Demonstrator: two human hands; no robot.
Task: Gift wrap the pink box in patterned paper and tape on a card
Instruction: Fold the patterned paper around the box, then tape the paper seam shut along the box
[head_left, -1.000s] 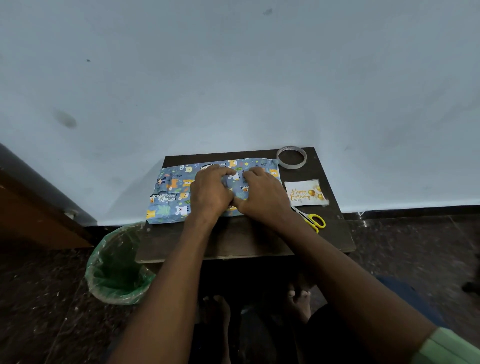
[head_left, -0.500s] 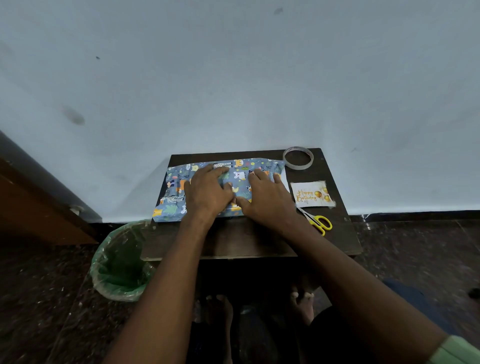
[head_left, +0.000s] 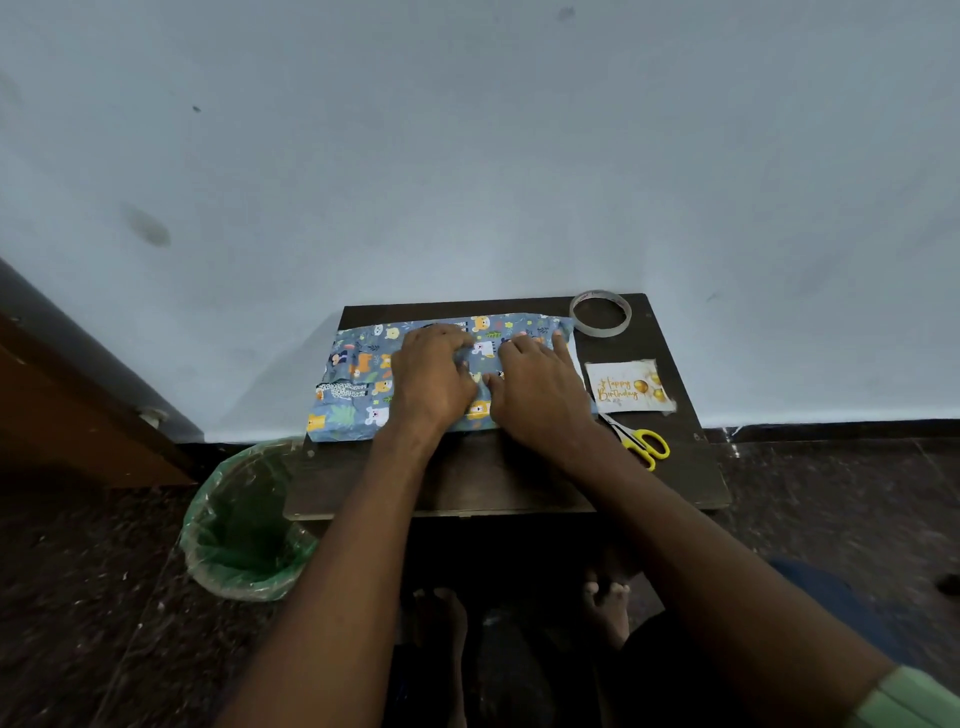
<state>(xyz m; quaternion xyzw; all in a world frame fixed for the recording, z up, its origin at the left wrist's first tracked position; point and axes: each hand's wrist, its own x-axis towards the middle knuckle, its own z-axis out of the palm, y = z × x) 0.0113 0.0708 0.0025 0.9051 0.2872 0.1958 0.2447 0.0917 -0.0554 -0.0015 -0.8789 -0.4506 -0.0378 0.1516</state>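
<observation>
With my left hand and right hand flat on the patterned paper mid-frame, fingers extended, I'd press the overlap tight before reaching for the tape roll.

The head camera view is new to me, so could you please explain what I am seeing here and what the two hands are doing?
There is no machine: the camera sits on a person's head and looks forward and down at their own arms. The left hand and right hand press side by side on a parcel covered in blue animal-patterned paper, which lies on a small dark table against a pale wall. To the right of the parcel lie a roll of clear tape, a Happy Birthday card and yellow-handled scissors. A green-lined bin stands on the floor at the left. Whether the fingers pinch a fold is unclear.
</observation>
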